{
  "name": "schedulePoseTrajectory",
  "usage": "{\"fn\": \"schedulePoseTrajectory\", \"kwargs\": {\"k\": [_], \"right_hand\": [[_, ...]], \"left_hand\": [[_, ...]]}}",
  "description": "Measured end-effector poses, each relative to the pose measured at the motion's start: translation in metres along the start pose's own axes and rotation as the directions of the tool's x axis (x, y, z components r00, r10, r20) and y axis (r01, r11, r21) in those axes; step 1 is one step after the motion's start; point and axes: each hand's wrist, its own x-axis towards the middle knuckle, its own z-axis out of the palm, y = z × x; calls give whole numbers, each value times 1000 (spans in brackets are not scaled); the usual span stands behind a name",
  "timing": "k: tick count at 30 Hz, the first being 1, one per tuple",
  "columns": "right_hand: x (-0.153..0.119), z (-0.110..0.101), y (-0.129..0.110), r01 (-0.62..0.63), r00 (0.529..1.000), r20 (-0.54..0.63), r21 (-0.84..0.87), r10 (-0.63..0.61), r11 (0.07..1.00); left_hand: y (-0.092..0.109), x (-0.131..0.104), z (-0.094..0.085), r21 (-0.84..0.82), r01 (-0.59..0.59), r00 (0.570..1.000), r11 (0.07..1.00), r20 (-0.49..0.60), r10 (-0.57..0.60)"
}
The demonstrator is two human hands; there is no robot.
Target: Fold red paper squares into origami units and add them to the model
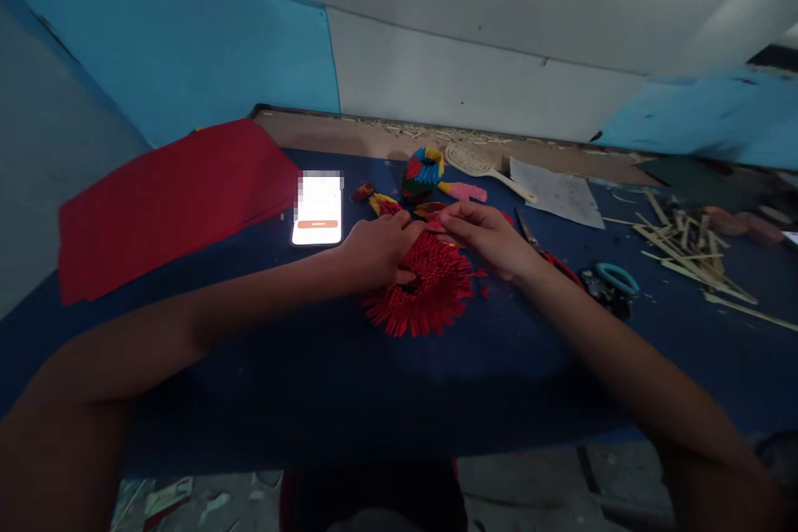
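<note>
A round, spiky red piece of folded paper (430, 299) lies on the blue table in front of me, built from many small paper units. My left hand (381, 251) is closed on its upper left part, with the thumb near its middle. At its far edge, the fingers of my right hand (485, 234) pinch a small pink-red paper piece (435, 224). A few loose red paper bits (483, 287) lie beside the round piece. Just beyond my hands are yellow-and-red folded-paper parts (385, 205), partly hidden by my fingers.
A lit phone (317, 208) and red paper sheets (174, 204) are on the left. Behind stand a multicoloured folded-paper piece (424, 173) and a hairbrush (477, 163). To the right lie scissors (561, 268), a blue hair band (616, 278), white paper (554, 191) and thin sticks (692, 245).
</note>
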Motion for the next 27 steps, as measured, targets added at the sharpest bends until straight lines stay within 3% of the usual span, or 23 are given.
{"fn": "schedulePoseTrajectory", "kwargs": {"k": [8,14,20,24,27], "right_hand": [[-3,-7,1,71,997,13,-85,-70,994],[-3,-8,2,95,995,4,-37,-95,995],[-2,-9,-5,175,984,10,-146,-176,974],[2,-8,-4,120,991,74,-99,-112,988],[6,-6,-5,69,993,100,-55,-63,996]], "left_hand": [[5,0,0,50,14,1000,999,-2,-14],[9,-3,-1,54,29,999,998,-28,-28],[11,-3,-1,58,57,998,997,-32,-55],[6,-4,-2,-42,61,998,997,-3,-61],[-4,-3,-6,-217,57,998,975,-17,-62]]}}
